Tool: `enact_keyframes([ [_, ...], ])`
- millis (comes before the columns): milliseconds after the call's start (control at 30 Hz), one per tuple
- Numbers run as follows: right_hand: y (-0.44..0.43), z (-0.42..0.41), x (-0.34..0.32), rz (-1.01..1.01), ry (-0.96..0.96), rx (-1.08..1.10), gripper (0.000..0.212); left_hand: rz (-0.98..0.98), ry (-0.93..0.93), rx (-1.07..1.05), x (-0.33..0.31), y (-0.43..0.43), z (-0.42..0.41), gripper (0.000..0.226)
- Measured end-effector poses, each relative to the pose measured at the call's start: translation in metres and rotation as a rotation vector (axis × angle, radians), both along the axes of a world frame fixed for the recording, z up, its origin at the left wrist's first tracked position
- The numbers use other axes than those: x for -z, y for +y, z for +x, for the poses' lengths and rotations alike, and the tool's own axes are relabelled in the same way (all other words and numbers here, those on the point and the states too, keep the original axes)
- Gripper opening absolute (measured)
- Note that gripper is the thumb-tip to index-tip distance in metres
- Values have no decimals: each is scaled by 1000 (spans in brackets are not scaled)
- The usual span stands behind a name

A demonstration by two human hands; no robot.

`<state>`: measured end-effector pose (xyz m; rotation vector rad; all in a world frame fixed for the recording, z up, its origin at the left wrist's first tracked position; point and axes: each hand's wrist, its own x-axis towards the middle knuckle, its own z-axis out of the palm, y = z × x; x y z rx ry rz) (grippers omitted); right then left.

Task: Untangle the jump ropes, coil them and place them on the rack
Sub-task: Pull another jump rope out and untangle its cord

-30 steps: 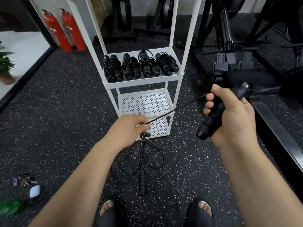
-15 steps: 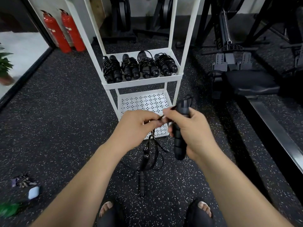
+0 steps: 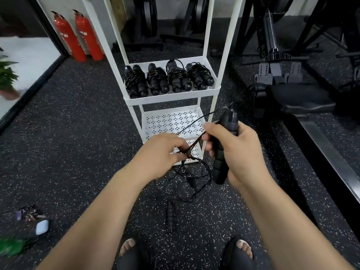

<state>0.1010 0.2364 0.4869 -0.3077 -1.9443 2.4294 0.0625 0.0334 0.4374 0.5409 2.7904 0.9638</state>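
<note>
My right hand (image 3: pixel 238 151) grips an upright black jump rope handle (image 3: pixel 222 152). Its thin black cord (image 3: pixel 191 125) loops from the handle's top down to my left hand (image 3: pixel 164 152), which pinches it between thumb and fingers. Below my hands the cord hangs in loose loops (image 3: pixel 194 182) to the floor, where the other handle (image 3: pixel 169 217) lies. A white rack (image 3: pixel 171 99) stands just ahead; several coiled black ropes (image 3: pixel 168 78) sit side by side on its middle shelf. The lower perforated shelf (image 3: pixel 171 121) holds nothing.
Two red fire extinguishers (image 3: pixel 78 36) stand at the back left. Gym machines and a black bench (image 3: pixel 296 98) fill the right. A key bunch and small white case (image 3: pixel 41 227) lie on the speckled floor at lower left, near a green plant. My sandalled feet are at the bottom.
My right hand swung in from the far right to meet the left, then drew slightly apart, turning the handle upright. The cord between my hands went from taut to a short loop.
</note>
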Motion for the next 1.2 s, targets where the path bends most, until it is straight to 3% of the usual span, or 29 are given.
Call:
enact_keyframes([
  [333,29,-6,-18,-94,54,127,10,196,-123,-240,-3,-14,-4,11],
  [633,42,-5,-26,-111,94,216,10,94,-275,-377,11,-35,-15,10],
  [867,31,-5,-20,-110,20,105,11,20,-202,-330,9,-23,-9,8],
  [1067,19,-3,-15,-57,-24,-6,12,84,-160,-90,3,13,5,41],
  [1200,18,-2,-17,-62,-20,-8,12,175,-125,19,-3,36,15,42],
])
